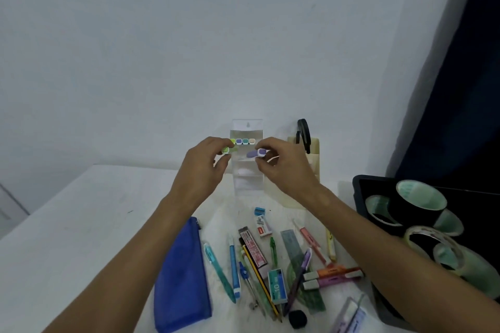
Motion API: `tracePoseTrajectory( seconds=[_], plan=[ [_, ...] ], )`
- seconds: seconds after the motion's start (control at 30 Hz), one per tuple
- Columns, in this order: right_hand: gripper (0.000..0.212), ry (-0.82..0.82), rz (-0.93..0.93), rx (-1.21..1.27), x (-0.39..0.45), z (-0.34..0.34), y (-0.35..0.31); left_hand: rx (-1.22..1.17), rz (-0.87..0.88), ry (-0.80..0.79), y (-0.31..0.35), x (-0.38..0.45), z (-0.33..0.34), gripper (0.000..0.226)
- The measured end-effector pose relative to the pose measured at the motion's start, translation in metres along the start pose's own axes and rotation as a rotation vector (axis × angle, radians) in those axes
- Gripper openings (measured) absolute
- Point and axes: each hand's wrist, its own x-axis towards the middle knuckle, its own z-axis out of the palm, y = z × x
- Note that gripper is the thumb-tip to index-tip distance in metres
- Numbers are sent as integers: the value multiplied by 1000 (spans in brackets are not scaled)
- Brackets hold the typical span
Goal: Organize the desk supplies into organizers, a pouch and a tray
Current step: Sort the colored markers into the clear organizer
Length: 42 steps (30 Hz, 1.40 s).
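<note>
My left hand [203, 167] pinches a green highlighter [226, 150] in front of the clear organizer [247, 170] against the wall. My right hand [284, 165] pinches a purple highlighter [255, 153] just to the right of it. Several highlighters [244, 141] stand in the organizer's top row. A beige organizer [305, 170] to its right holds black scissors [304, 134]. A blue pouch [182, 273] lies on the white desk near my left forearm. The black tray [359, 192] at the right holds tape rolls [420, 199].
Loose supplies lie between my forearms: pens and pencils [235, 265], a ruler [293, 249], a staple box [277, 285], an eraser [263, 226], a blue sharpener [260, 210] and several highlighters [332, 274]. A dark curtain [460, 89] hangs at the right.
</note>
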Motion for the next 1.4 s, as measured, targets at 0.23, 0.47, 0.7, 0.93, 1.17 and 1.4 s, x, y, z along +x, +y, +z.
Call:
tracePoseTrajectory(
  seconds=[0.23,0.47,0.7,0.93,1.17,1.4],
  plan=[
    [17,5,-48,-138,10,35,27,136,19,-73,-22,10,19,24],
    [18,-64,84,-203,29,60,37,279,-85,-162,-31,26,36,19],
    [22,-84,133,-276,33,77,43,308,-165,-232,-47,31,51,24],
    [25,-81,128,-293,35,82,51,301,-195,-228,-53,34,61,23],
    [24,-84,143,-335,38,89,61,322,-191,-212,-55,36,75,22],
    [35,-204,140,-388,35,82,58,376,-214,-250,-48,31,75,29]
  ],
)
